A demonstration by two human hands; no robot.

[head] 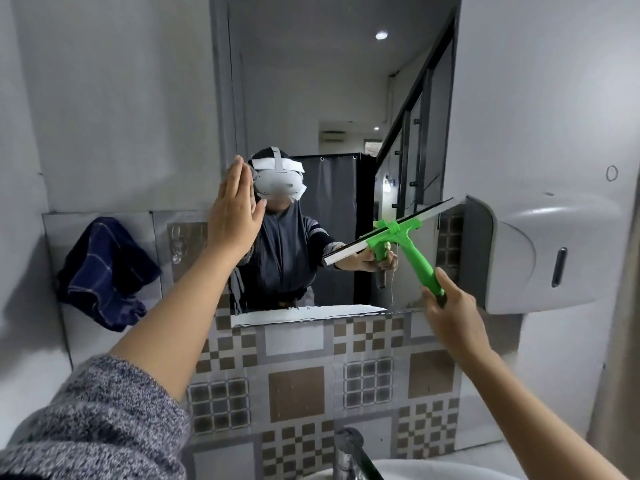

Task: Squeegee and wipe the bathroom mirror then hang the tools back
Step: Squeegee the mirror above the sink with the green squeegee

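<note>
A green-handled squeegee (412, 251) is held in my right hand (450, 311), which grips the lower end of the handle. Its blade slants up to the right across the lower right part of the mirror (332, 98), touching or almost touching the glass. My left hand (235, 209) is raised flat, fingers together, palm against the mirror's left edge; it holds nothing. A dark blue checked cloth (104, 275) hangs on the tiled wall left of the mirror.
A white paper dispenser (547, 251) juts from the right wall, just beyond the blade's upper end. A clear hook (178, 244) sits on the tile beside the cloth. Patterned tiles (294, 389) run below the mirror, with a chrome tap (349, 452) and basin at the bottom.
</note>
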